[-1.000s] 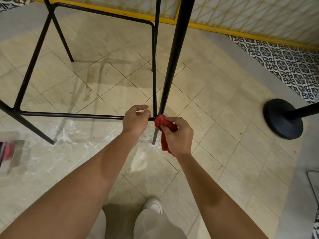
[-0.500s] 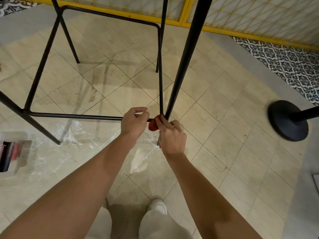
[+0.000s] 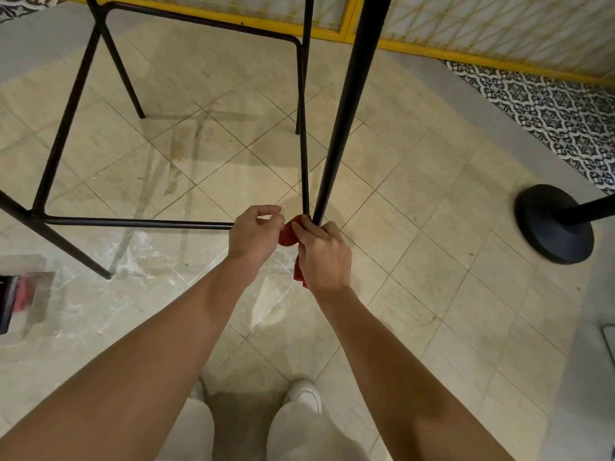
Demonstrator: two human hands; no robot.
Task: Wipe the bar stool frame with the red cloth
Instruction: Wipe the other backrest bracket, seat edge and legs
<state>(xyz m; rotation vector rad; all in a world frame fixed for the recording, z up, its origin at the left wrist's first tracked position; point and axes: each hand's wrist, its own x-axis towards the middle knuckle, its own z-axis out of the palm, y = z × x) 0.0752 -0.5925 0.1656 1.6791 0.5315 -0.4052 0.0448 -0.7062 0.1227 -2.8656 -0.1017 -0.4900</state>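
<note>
The black metal bar stool frame (image 3: 133,223) stands on the tiled floor, with its footrest bars joining the near right leg (image 3: 346,104). My left hand (image 3: 254,236) is closed around the front footrest bar close to that corner. My right hand (image 3: 324,252) grips the red cloth (image 3: 287,235) and presses it against the joint where the bar meets the leg. Most of the cloth is hidden under my right hand; a strip hangs below my palm.
A black round stanchion base (image 3: 552,224) with its post sits at the right. A yellow-framed lattice barrier (image 3: 466,24) runs along the back. A blurred object (image 3: 20,297) lies at the left edge. My shoes (image 3: 304,395) are below.
My right hand has slid the cloth up from below the joint onto the corner itself, covering more of it. The left hand stays on the bar. The view has shifted slightly.
</note>
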